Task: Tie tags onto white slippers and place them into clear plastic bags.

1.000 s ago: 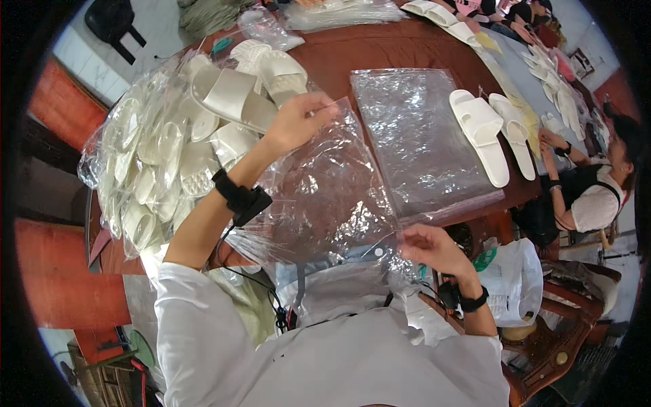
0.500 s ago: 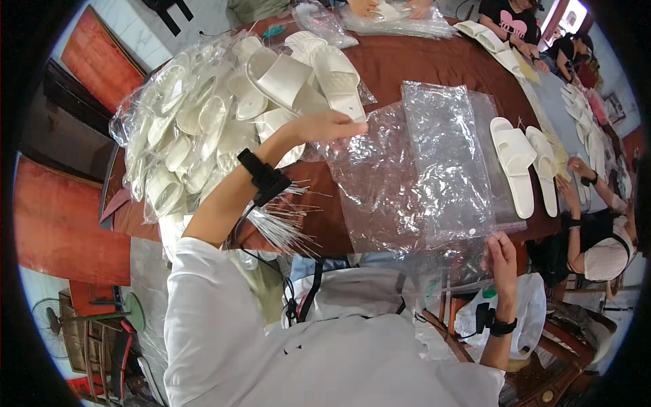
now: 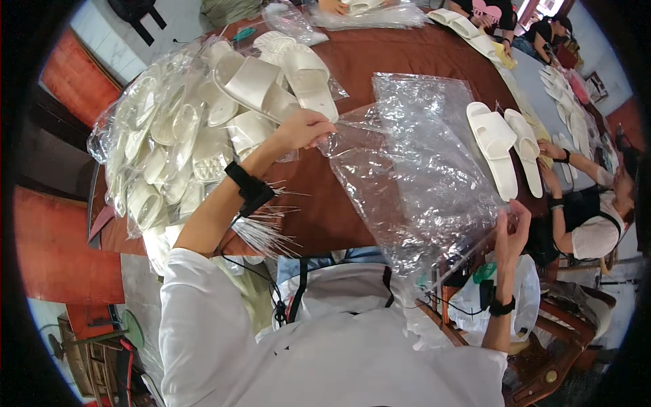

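Observation:
A clear plastic bag (image 3: 366,163) stretches between my two hands over the table's front edge. My left hand (image 3: 302,129) pinches its upper left corner, close beside a white slipper (image 3: 308,81). At the bag's right side my right hand (image 3: 513,227) has its fingers closed on the plastic edge. Under and behind it lie more clear bags (image 3: 420,91), spread flat on the table. To the right of them rests a pair of white slippers, one slipper (image 3: 494,146) beside the other slipper (image 3: 525,150).
A heap of white slippers in clear bags (image 3: 169,129) covers the left of the brown-covered table (image 3: 380,51). A bundle of thin white ties (image 3: 264,234) lies by my left forearm. Co-workers sit along the far and right sides, near more slippers (image 3: 458,24).
My left hand has drawn the bag's corner leftward, and my right hand has risen slightly. The bag is now pulled wider, lying across the bags beneath. The whole view has shifted a little.

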`<state>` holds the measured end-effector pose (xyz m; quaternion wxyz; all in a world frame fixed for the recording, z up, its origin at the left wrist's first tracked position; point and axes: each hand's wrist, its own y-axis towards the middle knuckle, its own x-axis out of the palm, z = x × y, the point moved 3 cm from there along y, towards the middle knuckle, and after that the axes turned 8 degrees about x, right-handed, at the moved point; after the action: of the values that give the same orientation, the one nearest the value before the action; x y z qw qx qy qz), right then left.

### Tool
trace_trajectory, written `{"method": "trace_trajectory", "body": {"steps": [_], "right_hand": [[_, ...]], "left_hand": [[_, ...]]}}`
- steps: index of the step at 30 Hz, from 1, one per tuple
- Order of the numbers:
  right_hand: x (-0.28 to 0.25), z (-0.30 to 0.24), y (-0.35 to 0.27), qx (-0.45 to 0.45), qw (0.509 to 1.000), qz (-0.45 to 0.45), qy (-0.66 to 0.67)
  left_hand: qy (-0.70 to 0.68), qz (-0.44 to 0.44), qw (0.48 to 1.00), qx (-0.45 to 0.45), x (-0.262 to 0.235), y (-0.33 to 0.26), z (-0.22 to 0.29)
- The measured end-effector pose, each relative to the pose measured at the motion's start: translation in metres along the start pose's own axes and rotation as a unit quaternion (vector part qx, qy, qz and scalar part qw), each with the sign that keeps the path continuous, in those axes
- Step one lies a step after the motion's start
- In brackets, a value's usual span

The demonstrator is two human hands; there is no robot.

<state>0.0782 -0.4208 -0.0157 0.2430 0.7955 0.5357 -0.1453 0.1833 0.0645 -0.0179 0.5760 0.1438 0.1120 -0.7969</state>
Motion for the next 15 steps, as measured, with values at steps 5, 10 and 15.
{"method": "trace_trajectory", "body": {"steps": [5,10,15], "right_hand": [[0.022,-0.099,-0.088,-0.278,0.947,-0.096,-0.127],[0.067,-0.089,-0.178,-0.304,0.913,-0.179,-0.203],[0.081,-0.084,-0.205,-0.251,0.944,-0.152,-0.15]], "left_hand": [[-0.009,0.0,0.999,-0.049,0.009,0.0,-0.004],[-0.013,0.009,0.993,-0.121,0.014,-0.002,-0.004],[-0.087,-0.009,0.981,-0.17,0.016,-0.01,0.004]]}}
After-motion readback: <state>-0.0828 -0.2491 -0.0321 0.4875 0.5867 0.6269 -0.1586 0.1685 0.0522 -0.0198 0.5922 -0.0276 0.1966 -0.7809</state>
